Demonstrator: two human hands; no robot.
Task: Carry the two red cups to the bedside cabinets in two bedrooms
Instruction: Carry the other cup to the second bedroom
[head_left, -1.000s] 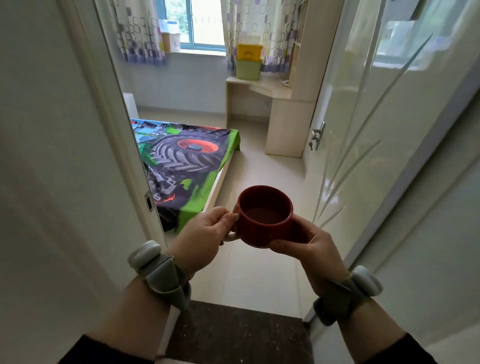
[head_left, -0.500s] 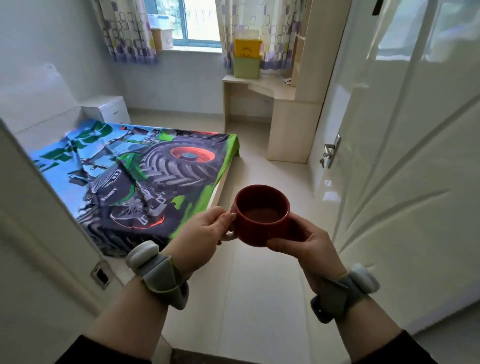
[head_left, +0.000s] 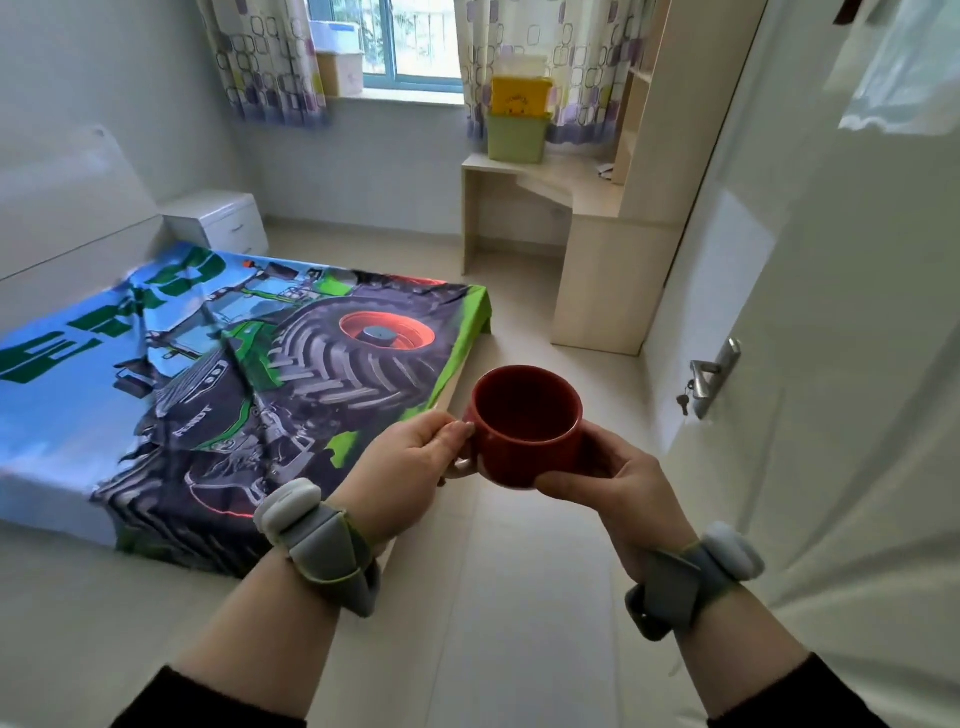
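Note:
A red cup (head_left: 524, 431) is held upright in front of me over the tiled floor. My left hand (head_left: 405, 467) pinches its handle from the left, and my right hand (head_left: 613, 483) cups its right side and base. The cup's inside looks dark; I cannot tell whether it holds liquid. A white bedside cabinet (head_left: 215, 221) with drawers stands at the far left, beside the bed's headboard and well beyond the cup. Only one red cup is in view.
A low bed (head_left: 218, 364) with a tractor-print cover fills the left half. A light wood desk (head_left: 550, 208) with yellow and green bins stands under the window. An open white door (head_left: 810, 338) with a metal handle lines the right. Bare tiled floor runs between bed and door.
I have passed through the doorway into the bedroom. The door frame on the left is gone from view and the bedside cabinet has appeared. Both hands keep the same hold on the cup.

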